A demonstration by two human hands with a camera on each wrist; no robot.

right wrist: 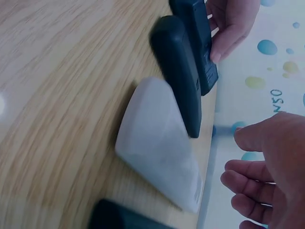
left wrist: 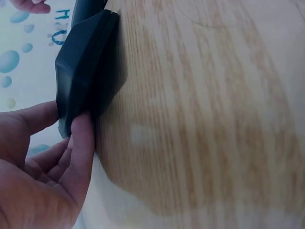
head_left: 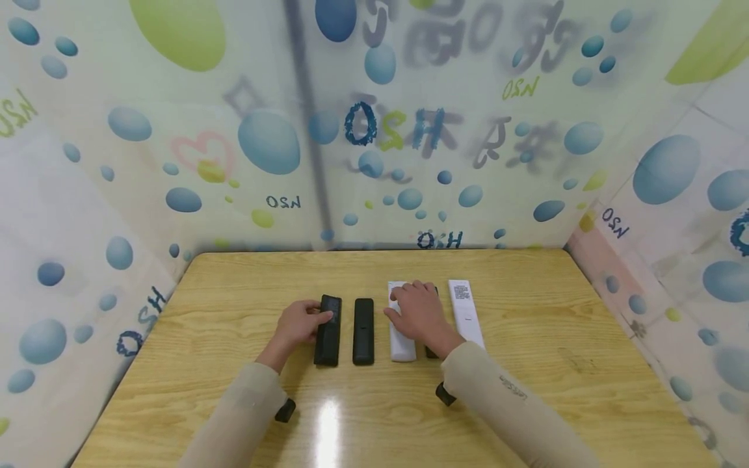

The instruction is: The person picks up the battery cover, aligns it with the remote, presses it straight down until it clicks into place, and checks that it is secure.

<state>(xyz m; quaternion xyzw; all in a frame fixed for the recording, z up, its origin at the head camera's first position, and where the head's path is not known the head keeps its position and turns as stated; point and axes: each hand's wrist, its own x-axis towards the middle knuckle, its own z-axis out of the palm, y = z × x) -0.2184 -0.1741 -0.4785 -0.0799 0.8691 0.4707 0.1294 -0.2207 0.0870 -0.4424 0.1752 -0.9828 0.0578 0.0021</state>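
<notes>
At the left end of a row of remote controls, my left hand pinches a black remote control between thumb and fingers. In the left wrist view this remote is tilted, its edge close to the table. A second black remote lies face down just to its right. My right hand, fingers loosely bent and holding nothing, hovers over a white remote. It partly covers a dark remote beside that one. Another white remote, with a printed label, lies at the right end.
The remotes lie on a light wood-grain table. Behind it hangs a patterned backdrop with blue and green spots, and similar panels stand at both sides. A small black piece sits at the left sleeve, another at the right.
</notes>
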